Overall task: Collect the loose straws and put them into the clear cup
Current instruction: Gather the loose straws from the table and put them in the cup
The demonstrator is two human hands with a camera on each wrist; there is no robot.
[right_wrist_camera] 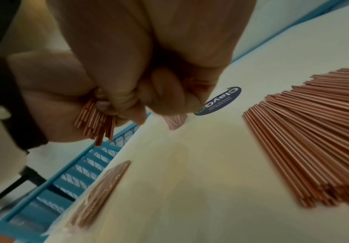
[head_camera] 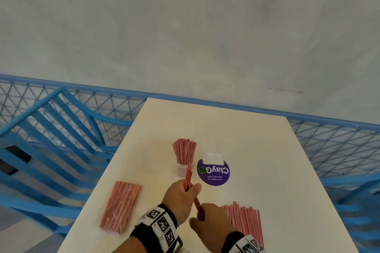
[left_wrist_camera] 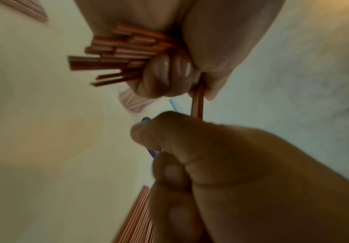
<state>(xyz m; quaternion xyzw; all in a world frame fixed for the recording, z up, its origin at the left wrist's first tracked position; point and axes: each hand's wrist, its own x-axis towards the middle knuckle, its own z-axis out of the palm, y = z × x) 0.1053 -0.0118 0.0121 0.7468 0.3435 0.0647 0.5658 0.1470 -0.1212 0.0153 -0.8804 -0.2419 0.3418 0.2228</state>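
Head view: your left hand (head_camera: pixel 181 197) grips a straw bundle (head_camera: pixel 188 178) just short of the clear cup (head_camera: pixel 183 169) | right hand (head_camera: pixel 211 222) pinches its lower end | light, slippery, splay-prone: squeeze mid-length | loose pile (head_camera: pixel 245 220) remains rightward.

The place looked like a café or office pantry seating area. A plain white table (head_camera: pixel 226 129) carried a round purple sticker (head_camera: pixel 213 171) reading "ClayGO – Let's keep our pantries clean". A blue slatted chair (head_camera: pixel 51 139) stood at the table's left side, and a blue mesh railing (head_camera: pixel 333 146) ran behind it against a bare grey concrete wall (head_camera: pixel 185 26).
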